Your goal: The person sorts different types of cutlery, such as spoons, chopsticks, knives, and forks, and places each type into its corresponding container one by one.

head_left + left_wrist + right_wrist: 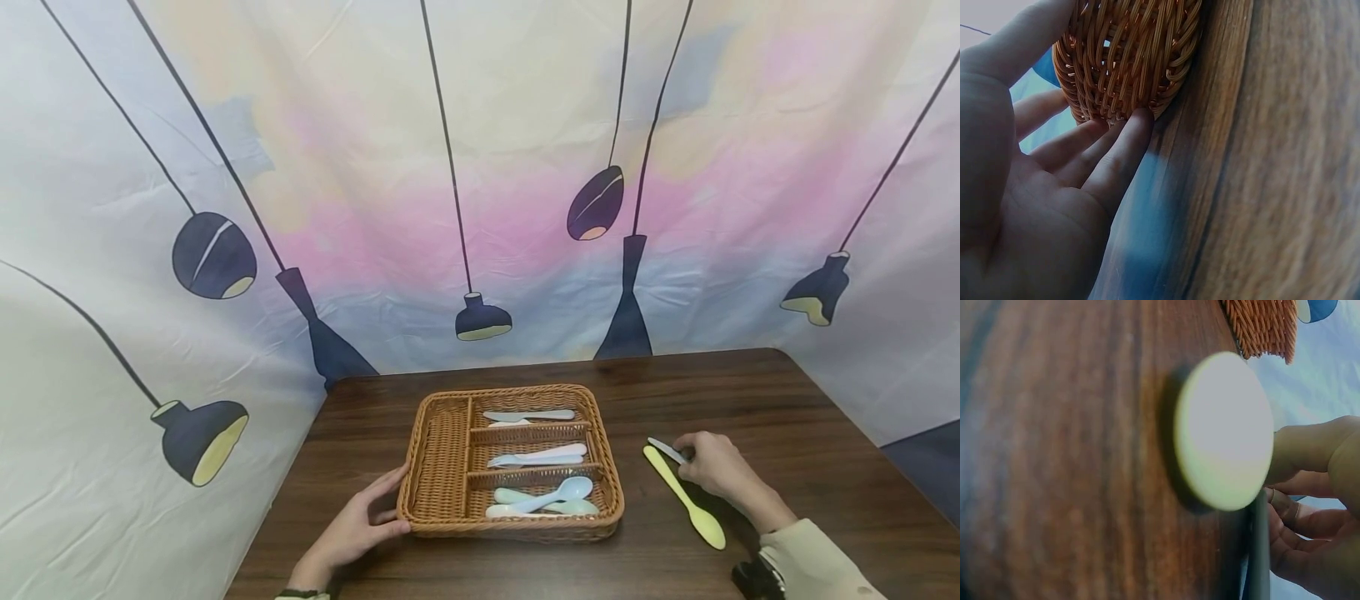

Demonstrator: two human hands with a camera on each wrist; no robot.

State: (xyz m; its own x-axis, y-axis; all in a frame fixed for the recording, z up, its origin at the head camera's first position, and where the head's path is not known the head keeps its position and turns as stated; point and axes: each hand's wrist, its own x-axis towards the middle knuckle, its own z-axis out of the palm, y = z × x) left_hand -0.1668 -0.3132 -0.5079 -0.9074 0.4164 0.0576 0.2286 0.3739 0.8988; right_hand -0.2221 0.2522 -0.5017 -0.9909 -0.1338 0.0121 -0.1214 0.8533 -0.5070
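Observation:
On the left, my left hand (360, 521) touches the near left corner of a wicker cutlery basket (442, 526), its fingers extended. The left wrist view shows the fingertips against the woven wall (1129, 56). To the basket's right, my right hand (716, 467) pinches a pale knife (666, 450), its blade pointing away to the left; the handle is mostly hidden by the hand. A yellow spoon (678, 492) lies just beside that hand on the table. Its bowl (1224, 431) looms large in the right wrist view, partly covering the fingers.
The basket's right side has three compartments: knives (528, 415) at the back, forks (540, 455) in the middle, spoons (547, 497) in front. A long compartment (442, 458) runs along its left. The dark wooden table (697, 383) meets a printed cloth backdrop (525, 208).

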